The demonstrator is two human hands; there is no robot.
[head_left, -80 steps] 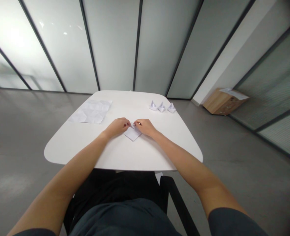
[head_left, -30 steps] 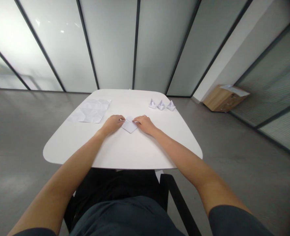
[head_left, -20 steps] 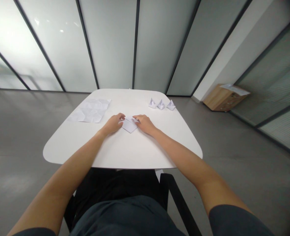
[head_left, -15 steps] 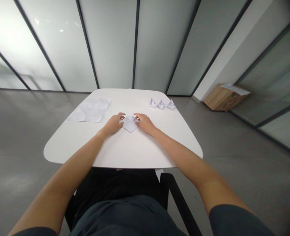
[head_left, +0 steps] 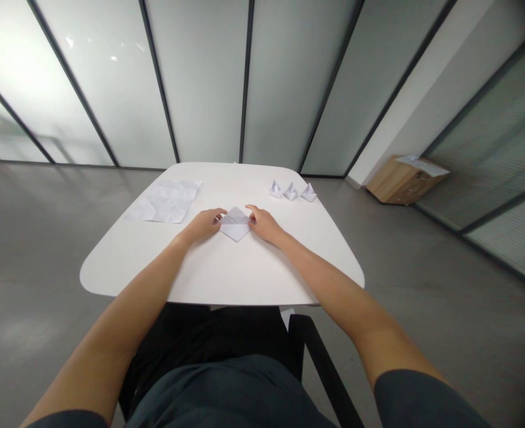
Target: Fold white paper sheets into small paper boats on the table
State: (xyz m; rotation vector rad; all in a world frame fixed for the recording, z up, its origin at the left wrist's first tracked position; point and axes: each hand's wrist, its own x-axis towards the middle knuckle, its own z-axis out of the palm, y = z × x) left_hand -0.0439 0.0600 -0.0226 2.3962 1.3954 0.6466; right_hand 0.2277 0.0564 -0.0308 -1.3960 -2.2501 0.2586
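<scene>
A folded sheet of white paper [head_left: 236, 230] lies in a diamond shape on the table, with a crease line across its middle. At its left corner, my left hand [head_left: 208, 223] is closed, thumb and fingers pinching the edge. My right hand [head_left: 263, 224] holds the right corner between thumb and fingers, its index finger raised off the paper. Beyond my right hand, three small folded paper boats [head_left: 291, 191] stand in a row. Creased, unfolded white sheets [head_left: 167, 201] lie flat beyond my left hand.
The white table [head_left: 240, 279] has rounded corners and stands before a frosted glass partition [head_left: 200, 83]. A black chair armrest [head_left: 320, 356] is below its front edge. A wooden cabinet [head_left: 400, 180] with papers on top stands on the floor at right.
The paper's far half now shows as a pointed flap, making a full diamond where the top was partly folded and covered. Both hands have shifted slightly at its side corners.
</scene>
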